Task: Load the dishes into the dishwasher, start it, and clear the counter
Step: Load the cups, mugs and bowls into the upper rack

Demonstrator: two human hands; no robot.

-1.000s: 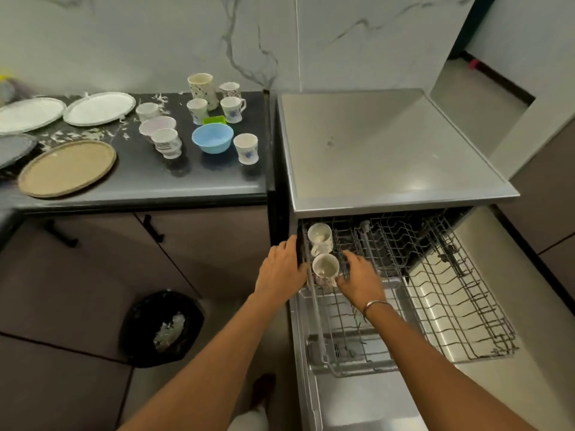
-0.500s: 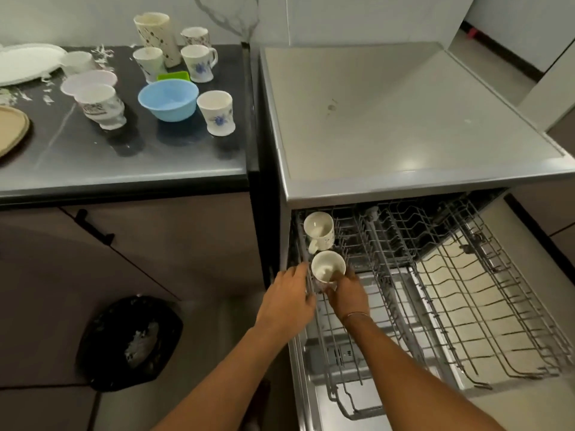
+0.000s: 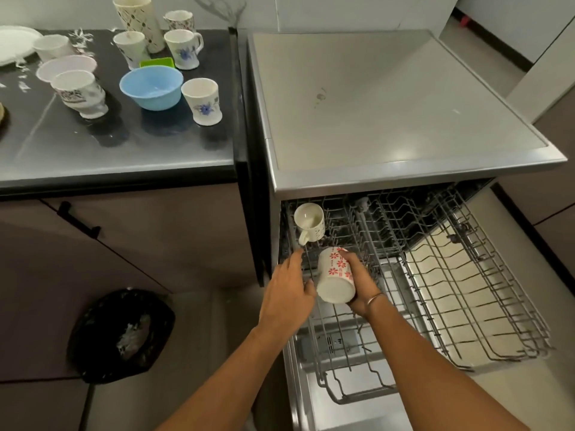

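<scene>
The dishwasher (image 3: 389, 98) stands open in front of me, its steel top bare, with the dark counter (image 3: 109, 150) touching its left side. The upper rack (image 3: 466, 290) is drawn out over the lowered door. A black-lined bin (image 3: 121, 334) sits on the floor below the counter. On the counter a blue bowl (image 3: 151, 87) stands near the right edge, a blue-flowered cup (image 3: 203, 101) just beside it, more cups behind. A white mug (image 3: 309, 220) lies tilted in the rack's back left corner, mouth towards me. My right hand (image 3: 361, 284) curls round the red-flowered mug (image 3: 336, 275), tipped base towards me over the rack's left side. My left hand (image 3: 287, 290) reaches with fairly straight fingers to the rack's left edge, thumb by the mug's base
</scene>
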